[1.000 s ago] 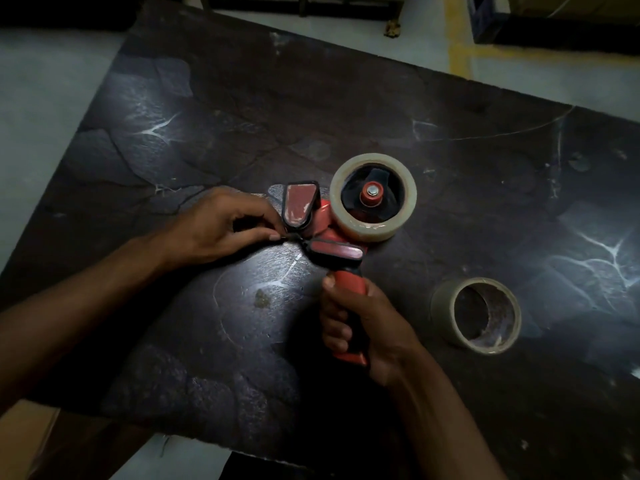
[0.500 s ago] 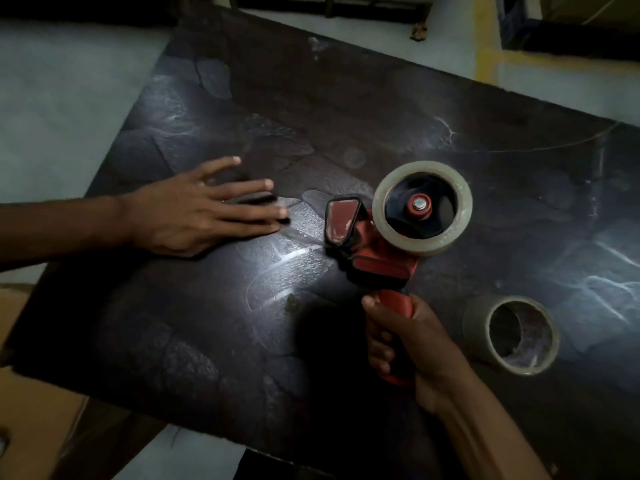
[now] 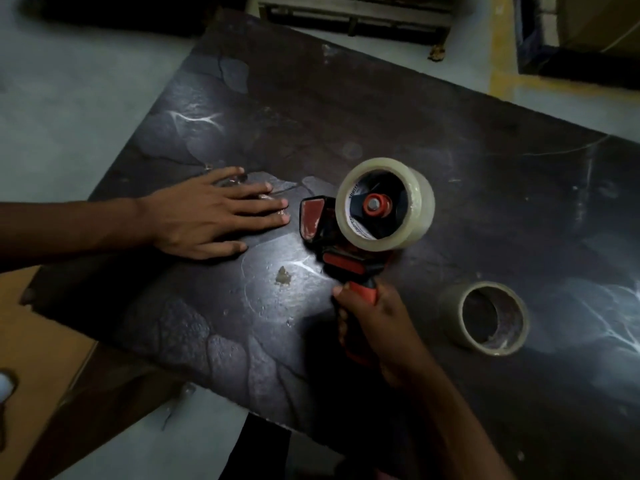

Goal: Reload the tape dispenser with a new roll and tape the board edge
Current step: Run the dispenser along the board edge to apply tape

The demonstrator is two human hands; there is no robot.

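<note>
I see cardboard (image 3: pixel 31 327) at the near-left corner, partly under the board (image 3: pixel 381 109), a dark marbled slab lying at an angle over pale floor (image 3: pixel 69 98). Left hand (image 3: pixel 207 216) comes in from the left edge, lying flat on the board, palm down, fingers spread and straight, gripping nothing. A glossy strip under its fingertips looks like clear tape stuck to the surface, can't confirm. Fingertips sit just left of the tape dispenser (image 3: pixel 332 237), small gap, not touching. Dispenser is red and black, centre of frame, with its flap end pointing left toward that hand. New roll (image 3: pixel 384 204), clear tape, is seated on the dispenser's hub, red hub cap visible through the core, printed lettering inside the core. Right hand (image 3: pixel 377 323) comes up from the near edge and is closed around the dispenser's red handle, thumb on the handle's left side. Can't tell whether the dispenser base touches the board. Right of that hand, well apart from the dispenser, an empty core (image 3: pixel 485 318) lies on the board with its opening facing up. Far side, off the board: a wooden frame (image 3: pixel 353 12) on the floor and a yellow floor line (image 3: pixel 500 39).
</note>
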